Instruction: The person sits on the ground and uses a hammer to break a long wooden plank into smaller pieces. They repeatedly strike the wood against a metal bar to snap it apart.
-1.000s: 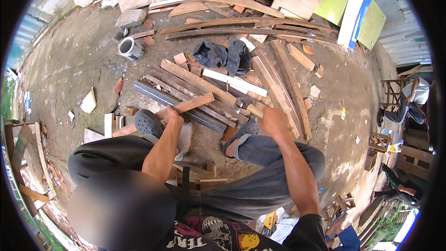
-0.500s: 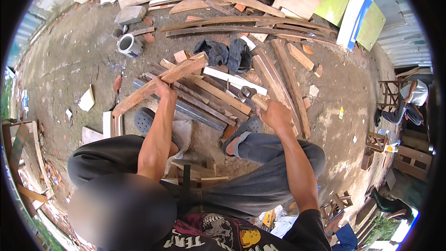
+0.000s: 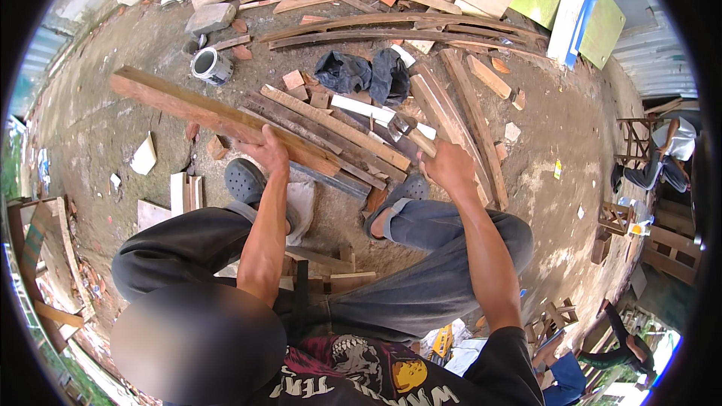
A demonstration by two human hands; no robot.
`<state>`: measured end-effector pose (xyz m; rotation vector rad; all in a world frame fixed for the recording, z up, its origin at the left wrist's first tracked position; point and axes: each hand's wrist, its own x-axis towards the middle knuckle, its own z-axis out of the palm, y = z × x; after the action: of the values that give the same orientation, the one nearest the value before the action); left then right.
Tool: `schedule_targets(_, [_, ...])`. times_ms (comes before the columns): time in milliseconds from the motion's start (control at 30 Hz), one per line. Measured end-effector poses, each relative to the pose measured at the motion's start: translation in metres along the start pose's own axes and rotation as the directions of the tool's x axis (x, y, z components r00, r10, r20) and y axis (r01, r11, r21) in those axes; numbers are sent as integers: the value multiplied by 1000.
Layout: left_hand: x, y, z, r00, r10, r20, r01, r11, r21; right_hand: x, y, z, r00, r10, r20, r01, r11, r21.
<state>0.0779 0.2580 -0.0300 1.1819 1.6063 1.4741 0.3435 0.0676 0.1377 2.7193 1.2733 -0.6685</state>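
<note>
My left hand (image 3: 267, 156) grips a wooden plank (image 3: 180, 107) by its underside edge. The plank runs from the upper left down to the right, its right end over a stack of lumber strips (image 3: 338, 129). A hammer is in my right hand (image 3: 453, 168), fingers wrapped round its wooden handle (image 3: 423, 141). Its metal head (image 3: 398, 128) hovers above or beside a white strip (image 3: 357, 107); contact cannot be made out. Dark strips (image 3: 323, 184) lie under the stack, between my clogs. Beside the plank sits a small wood block (image 3: 216, 148).
A paint can (image 3: 211, 66) and a concrete block (image 3: 210, 19) stand at the far left. Dark cloth (image 3: 361, 75) lies behind the stack. Long boards (image 3: 470, 113) rest at the right. Offcuts (image 3: 186, 194) lie by my left knee. A person (image 3: 665, 150) sits far right.
The plank has swung round in my left hand: its far end has moved from upper right to upper left. A small wood block now shows beside it. The hammer has barely moved.
</note>
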Motion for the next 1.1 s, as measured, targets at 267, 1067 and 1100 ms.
schedule_targets(267, [86,47,12,942,-20,335,199,837,-510,1,6,0,1000,-11,-24,11,1000,-1])
schedule_targets(1067, [116,157,20,899,271,345,-138,921,-365,8,-20,50,955,-101,278,34,971,237])
schedule_targets(1100, [115,160,18,897,252,364,-107,921,-374,10,-29,57,957,-180,227,118,958,261])
